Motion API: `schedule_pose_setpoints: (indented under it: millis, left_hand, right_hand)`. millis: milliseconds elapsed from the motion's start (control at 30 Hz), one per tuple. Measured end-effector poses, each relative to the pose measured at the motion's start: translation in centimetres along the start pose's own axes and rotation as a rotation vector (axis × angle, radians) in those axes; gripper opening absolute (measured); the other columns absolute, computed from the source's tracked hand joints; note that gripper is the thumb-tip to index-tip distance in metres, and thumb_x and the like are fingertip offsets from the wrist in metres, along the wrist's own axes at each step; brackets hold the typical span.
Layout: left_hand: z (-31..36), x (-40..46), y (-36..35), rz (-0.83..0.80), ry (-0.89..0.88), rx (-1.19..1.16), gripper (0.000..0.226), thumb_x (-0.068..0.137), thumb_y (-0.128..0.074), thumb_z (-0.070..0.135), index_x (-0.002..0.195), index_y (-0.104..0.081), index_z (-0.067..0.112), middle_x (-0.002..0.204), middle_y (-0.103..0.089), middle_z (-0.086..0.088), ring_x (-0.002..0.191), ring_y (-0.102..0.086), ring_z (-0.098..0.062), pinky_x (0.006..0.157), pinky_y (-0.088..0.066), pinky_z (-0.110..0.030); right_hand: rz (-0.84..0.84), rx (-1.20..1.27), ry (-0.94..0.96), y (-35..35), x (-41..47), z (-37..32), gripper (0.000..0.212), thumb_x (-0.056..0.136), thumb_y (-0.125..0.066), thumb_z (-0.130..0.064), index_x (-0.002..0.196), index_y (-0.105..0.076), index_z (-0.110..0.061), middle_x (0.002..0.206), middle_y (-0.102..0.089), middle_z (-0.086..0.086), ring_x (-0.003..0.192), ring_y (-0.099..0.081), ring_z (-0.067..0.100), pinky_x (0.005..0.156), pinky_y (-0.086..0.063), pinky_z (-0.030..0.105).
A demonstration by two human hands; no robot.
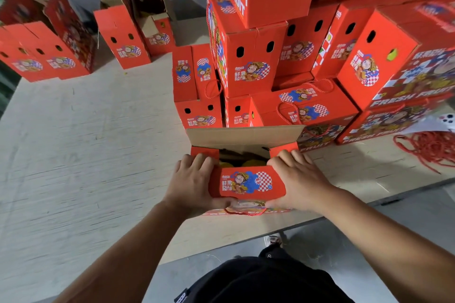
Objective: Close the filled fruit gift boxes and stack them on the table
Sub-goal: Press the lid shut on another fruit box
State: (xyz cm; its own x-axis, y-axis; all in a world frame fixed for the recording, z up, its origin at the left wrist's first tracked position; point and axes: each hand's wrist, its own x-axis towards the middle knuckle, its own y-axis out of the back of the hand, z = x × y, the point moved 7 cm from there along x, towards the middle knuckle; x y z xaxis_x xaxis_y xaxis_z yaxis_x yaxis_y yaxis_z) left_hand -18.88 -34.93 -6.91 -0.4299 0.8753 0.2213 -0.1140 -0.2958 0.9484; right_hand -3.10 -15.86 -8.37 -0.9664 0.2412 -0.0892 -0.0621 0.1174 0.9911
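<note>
My box point(246, 182) sits at the near edge of the desk point(86, 130), its far flap point(243, 136) standing up and yellow fruit point(246, 163) showing inside. My left hand point(194, 179) grasps the near flap's left end, my right hand point(295, 179) its right end, folding it over the opening. Closed boxes point(283, 56) are stacked just beyond, to the right. Open boxes point(123, 37) stand far left. Red cords point(428, 150) lie at the right.

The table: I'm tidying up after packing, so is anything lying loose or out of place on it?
Yes. A tangle of red cord lies loose on the table at the right, beside the stacked boxes, not fitted to any box. At the far left, several open boxes stand with flaps up, apart from the stack.
</note>
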Motion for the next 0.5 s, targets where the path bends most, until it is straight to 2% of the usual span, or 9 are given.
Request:
schedule_pose_setpoints:
  millis: [67, 167, 233, 267, 367, 400, 433, 467, 500]
  left_hand:
    - [0.2, -0.2, -0.1, 0.015, 0.010, 0.067, 0.105, 0.062, -0.045, 0.106, 0.116, -0.060, 0.017, 0.108, -0.060, 0.000, 0.091, -0.053, -0.023, 0.081, -0.047, -0.040]
    - [0.1, -0.8, -0.4, 0.060, 0.073, 0.079, 0.100, 0.075, -0.039, 0.100, 0.133, -0.056, 0.021, 0.121, -0.054, -0.004, 0.102, -0.050, -0.029, 0.090, -0.043, -0.045]
    - [-0.3, -1.0, -0.4, 0.111, 0.151, 0.034, 0.085, 0.090, -0.033, 0.087, 0.146, -0.047, 0.025, 0.130, -0.046, -0.004, 0.113, -0.046, -0.031, 0.098, -0.037, -0.047]
    - [-0.5, -1.0, -0.5, 0.128, 0.192, 0.007, 0.079, 0.095, -0.033, 0.080, 0.152, -0.040, 0.025, 0.136, -0.043, -0.005, 0.119, -0.044, -0.032, 0.102, -0.036, -0.048]
    - [-1.3, -1.1, -0.9, 0.174, 0.308, -0.151, 0.085, 0.097, -0.047, 0.066, 0.164, -0.019, 0.021, 0.151, -0.034, -0.012, 0.136, -0.036, -0.034, 0.111, -0.034, -0.053]
    - [-1.4, -1.1, -0.9, 0.196, 0.315, -0.199, 0.091, 0.096, -0.051, 0.065, 0.165, -0.014, 0.018, 0.155, -0.031, -0.013, 0.140, -0.033, -0.035, 0.113, -0.033, -0.054]
    - [-1.4, -1.2, -1.0, 0.214, 0.305, -0.231, 0.096, 0.094, -0.053, 0.066, 0.165, -0.011, 0.016, 0.158, -0.028, -0.014, 0.143, -0.031, -0.035, 0.116, -0.032, -0.054]
    - [-1.4, -1.2, -1.0, 0.223, 0.295, -0.259, 0.101, 0.094, -0.054, 0.069, 0.166, -0.008, 0.015, 0.162, -0.024, -0.014, 0.147, -0.027, -0.033, 0.118, -0.030, -0.053]
    - [-1.6, -1.3, -1.1, 0.224, 0.298, -0.292, 0.104, 0.093, -0.053, 0.073, 0.166, -0.006, 0.015, 0.165, -0.019, -0.013, 0.151, -0.022, -0.029, 0.120, -0.026, -0.050]
  right_hand:
    - [-0.011, -0.015, -0.018, -0.4, 0.1, -0.3, 0.099, 0.056, -0.053, -0.093, 0.135, -0.038, -0.035, 0.119, -0.037, -0.009, 0.115, -0.038, 0.020, 0.094, -0.032, 0.038]
    - [0.067, 0.020, -0.052, -0.3, -0.4, -0.5, 0.115, 0.063, -0.045, -0.100, 0.156, -0.020, -0.036, 0.136, -0.034, -0.004, 0.128, -0.034, 0.023, 0.103, -0.033, 0.043]
    - [0.166, 0.276, -0.146, 0.5, -0.9, -0.1, 0.112, 0.071, -0.046, -0.097, 0.159, -0.012, -0.037, 0.151, -0.027, -0.001, 0.138, -0.027, 0.025, 0.109, -0.031, 0.047]
    - [0.264, 0.464, -0.223, 1.0, -1.1, 0.5, 0.106, 0.077, -0.050, -0.088, 0.160, -0.011, -0.035, 0.156, -0.025, 0.002, 0.142, -0.024, 0.025, 0.113, -0.029, 0.049]
    - [0.653, 1.038, -0.443, 3.7, -1.3, 3.2, 0.095, 0.087, -0.051, -0.064, 0.163, -0.010, -0.022, 0.165, -0.020, 0.010, 0.152, -0.022, 0.023, 0.124, -0.023, 0.051]
    - [0.719, 1.140, -0.459, 4.9, -0.9, 4.0, 0.089, 0.090, -0.048, -0.061, 0.162, -0.014, -0.021, 0.166, -0.023, 0.009, 0.152, -0.026, 0.020, 0.124, -0.025, 0.047]
    - [0.730, 1.168, -0.439, 6.2, -0.3, 4.7, 0.078, 0.094, -0.045, -0.060, 0.160, -0.027, -0.023, 0.162, -0.035, 0.007, 0.148, -0.035, 0.017, 0.122, -0.030, 0.043]
    - [0.673, 1.127, -0.394, 7.2, 0.6, 5.0, 0.064, 0.097, -0.043, -0.060, 0.150, -0.047, -0.024, 0.151, -0.053, 0.008, 0.139, -0.049, 0.016, 0.118, -0.038, 0.042]
    - [0.551, 1.040, -0.355, 7.8, 1.6, 5.1, 0.056, 0.097, -0.042, -0.061, 0.132, -0.066, -0.024, 0.130, -0.068, 0.012, 0.123, -0.062, 0.020, 0.109, -0.047, 0.046]
